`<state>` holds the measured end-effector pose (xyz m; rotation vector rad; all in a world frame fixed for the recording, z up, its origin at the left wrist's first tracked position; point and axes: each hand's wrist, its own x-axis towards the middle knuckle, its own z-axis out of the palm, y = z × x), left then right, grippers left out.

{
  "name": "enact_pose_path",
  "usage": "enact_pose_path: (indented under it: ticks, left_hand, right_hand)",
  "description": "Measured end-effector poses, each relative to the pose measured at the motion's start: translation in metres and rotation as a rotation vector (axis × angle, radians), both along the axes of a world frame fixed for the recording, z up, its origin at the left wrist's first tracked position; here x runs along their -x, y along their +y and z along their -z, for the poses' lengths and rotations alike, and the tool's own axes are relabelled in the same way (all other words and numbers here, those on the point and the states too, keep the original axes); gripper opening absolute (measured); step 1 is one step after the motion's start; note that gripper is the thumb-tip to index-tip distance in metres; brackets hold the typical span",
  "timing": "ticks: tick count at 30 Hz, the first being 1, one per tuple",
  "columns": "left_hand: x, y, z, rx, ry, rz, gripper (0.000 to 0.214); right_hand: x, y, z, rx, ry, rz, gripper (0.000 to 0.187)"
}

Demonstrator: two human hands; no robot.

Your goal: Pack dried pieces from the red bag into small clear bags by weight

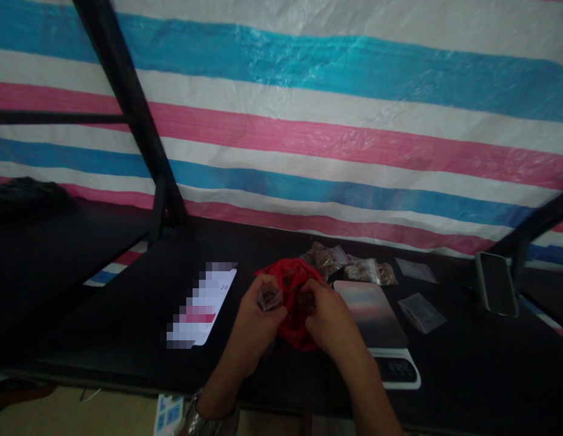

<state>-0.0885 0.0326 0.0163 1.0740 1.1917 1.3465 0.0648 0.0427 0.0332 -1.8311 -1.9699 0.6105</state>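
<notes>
Reaching into red bag [300,338], dark contents [303,300] indistinct

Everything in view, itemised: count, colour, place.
Red bag: 1, red, between the hands
Small clear bag: 1, clear, in left hand
Filled bags: several, clear with brownish contents, behind scale
Flat bags: 2, clear, right of scale
Scale: 1, white with metallic top, right of red bag
Flat panel: 1, white, partly pixelated, left
Phone-like device: 1, dark, far right
Bundle: 1, dark, far left
Table: black, beneath
Bars: several, black, both sides
Striped sheet: blue/white/pink, behind
Printed item: 1, blue-white, below table edge
Watch: 1, metallic, left wrist
Hands: 2, left and right, bare, at red bag
</notes>
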Motion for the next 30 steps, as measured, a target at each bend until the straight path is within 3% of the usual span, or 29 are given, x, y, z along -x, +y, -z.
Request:
enact_pose_path:
  ticks: [5,8,12,18,21,26,30]
  left_hand:
    - [0.004,0.002,-0.005,0.147,-0.254,-0.04,0.031]
    - [0.012,0.005,-0.001,0.178,-0.304,-0.08,0.034]
    - [0.018,0.008,0.007,0.086,-0.16,-0.129,0.034]
    - [0.02,0.006,0.013,-0.169,0.219,-0.07,0.027]
    - [0.018,0.004,0.013,-0.221,0.311,-0.064,0.028]
    - [0.012,0.0,0.015,-0.201,0.303,0.051,0.029]
    - [0.011,-0.001,0.02,-0.206,0.278,0.115,0.028]
  right_hand:
    - [-0.002,0.003,0.01,-0.042,0.129,-0.068,0.048]
    - [-0.006,0.004,0.015,-0.044,0.253,-0.063,0.048]
    - [-0.008,0.005,0.018,-0.039,0.423,-0.08,0.045]
    - [-0.004,0.007,0.017,-0.06,0.615,-0.097,0.04]
    - [-0.001,0.008,0.01,-0.117,0.667,-0.107,0.039]
    - [0.005,0.0,-0.005,-0.219,0.593,-0.174,0.043]
    - [0.012,-0.008,-0.013,-0.211,0.43,-0.279,0.052]
